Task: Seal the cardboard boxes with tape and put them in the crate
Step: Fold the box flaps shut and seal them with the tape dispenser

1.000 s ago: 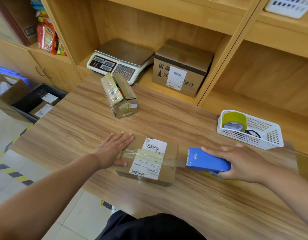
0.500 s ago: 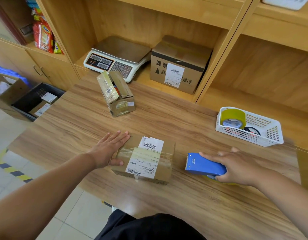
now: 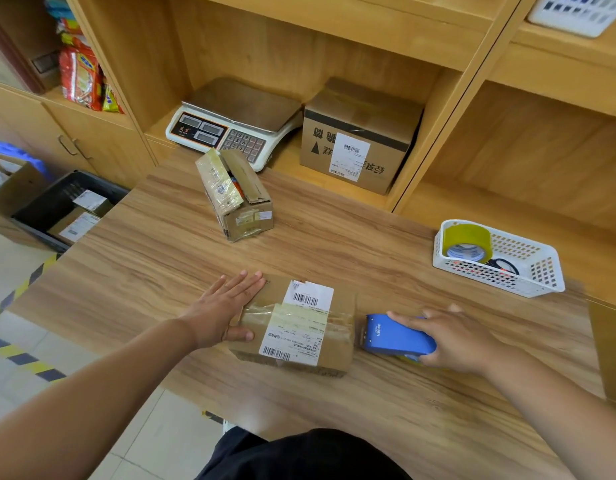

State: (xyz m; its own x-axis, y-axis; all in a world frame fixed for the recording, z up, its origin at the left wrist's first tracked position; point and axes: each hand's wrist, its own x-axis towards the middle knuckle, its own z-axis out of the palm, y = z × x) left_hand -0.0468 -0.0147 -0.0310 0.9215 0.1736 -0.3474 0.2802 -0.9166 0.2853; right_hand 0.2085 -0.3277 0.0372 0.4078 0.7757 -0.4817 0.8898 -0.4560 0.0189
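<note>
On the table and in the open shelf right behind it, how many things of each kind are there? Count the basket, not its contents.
Cardboard boxes: 3 (taped box, open box, shelf box)
Weighing scale: 1
Blue tape dispenser: 1
White basket: 1
Total: 6

We press our left hand (image 3: pixel 223 306) flat on the cardboard box (image 3: pixel 299 327). Our right hand (image 3: pixel 452 337) grips the blue tape dispenser (image 3: pixel 393 336) just beside it.

Head view looks steeply down and forward, close over the wooden table (image 3: pixel 334 244).
</note>
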